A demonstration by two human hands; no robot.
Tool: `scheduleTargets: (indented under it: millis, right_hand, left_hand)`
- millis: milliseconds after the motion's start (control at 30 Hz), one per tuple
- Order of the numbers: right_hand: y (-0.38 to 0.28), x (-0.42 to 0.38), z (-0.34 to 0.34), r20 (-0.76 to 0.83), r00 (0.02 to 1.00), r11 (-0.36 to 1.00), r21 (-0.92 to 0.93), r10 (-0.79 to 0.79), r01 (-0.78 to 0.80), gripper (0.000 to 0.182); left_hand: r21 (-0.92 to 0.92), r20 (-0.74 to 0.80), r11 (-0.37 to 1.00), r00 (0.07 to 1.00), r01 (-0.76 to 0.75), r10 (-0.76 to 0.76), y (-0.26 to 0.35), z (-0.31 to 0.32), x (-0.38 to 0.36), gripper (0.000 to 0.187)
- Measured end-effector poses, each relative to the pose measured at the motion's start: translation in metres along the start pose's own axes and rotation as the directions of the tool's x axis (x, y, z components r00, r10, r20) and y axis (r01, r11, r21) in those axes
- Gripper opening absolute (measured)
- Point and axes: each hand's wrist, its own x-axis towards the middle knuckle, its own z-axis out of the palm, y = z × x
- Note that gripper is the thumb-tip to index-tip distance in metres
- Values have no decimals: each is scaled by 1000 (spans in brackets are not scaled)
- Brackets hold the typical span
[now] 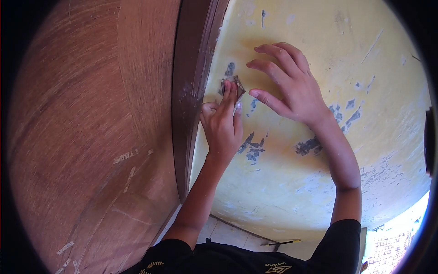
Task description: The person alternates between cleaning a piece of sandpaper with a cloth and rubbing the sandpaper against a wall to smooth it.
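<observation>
My left hand (222, 122) presses a small folded piece of sandpaper (239, 88) against the yellow wall (283, 182), close to the door frame. Two fingers lie flat over the sandpaper, and its brownish edge shows on their right. A grey patch of bare plaster (229, 69) shows just above the fingertips. To the right, my right hand (292, 86) is open, its fingers spread and slightly bent, holding nothing. Its fingertips are close over the wall. More chipped grey patches (253, 148) lie below the hands.
A brown wooden door (91, 114) with scuffs and tape remnants fills the left side. Its dark frame (194, 82) borders the wall. Below are floor tiles (228, 233) and a thin yellow-and-black object (285, 242). Bright light enters at lower right.
</observation>
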Motion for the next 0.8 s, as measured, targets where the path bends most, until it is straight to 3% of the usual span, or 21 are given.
scheduleTargets:
  millis: [67, 100, 200, 333, 533, 600, 633, 733, 800]
  right_hand:
    - [-1, 0, -1, 0, 1000, 1000, -4, -6, 6, 42]
    - [0, 2, -1, -6, 1000, 1000, -14, -20, 19, 42]
    - [1, 1, 0, -23, 999, 1000, -17, -22, 22, 42]
    - [-4, -2, 2, 1, 1000, 999, -46, -17, 17, 42]
    - [-2, 0, -1, 10, 1000, 999, -35, -19, 19, 41]
    - [-1, 0, -1, -3, 1000, 999, -36, -21, 21, 41]
    - [-1, -2, -1, -3, 1000, 999, -32, -16, 16, 41]
    - [1, 1, -3, -11, 1000, 999, -32, -18, 18, 41]
    - [-1, 0, 0, 0, 1000, 998, -56, -22, 22, 41]
  left_hand:
    - [-64, 58, 998, 998, -21, 24, -7, -3, -1, 42]
    - [-81, 137, 996, 990, 49, -38, -1, -12, 14, 42]
    - [-144, 17, 989, 999, 38, -36, 11, -3, 35, 42]
    - [-221, 79, 968, 991, 122, -107, 11, -6, 27, 42]
    - [-194, 21, 981, 1000, 10, -6, 5, -9, 22, 40]
    - [-234, 225, 939, 954, 251, -199, 19, -22, 62, 39]
    - [-233, 125, 964, 987, 128, -101, 14, -16, 54, 40]
    - [-185, 35, 983, 999, -13, 20, -2, -9, 22, 43]
    - [-181, 65, 983, 998, 23, -11, 1, -9, 39, 43]
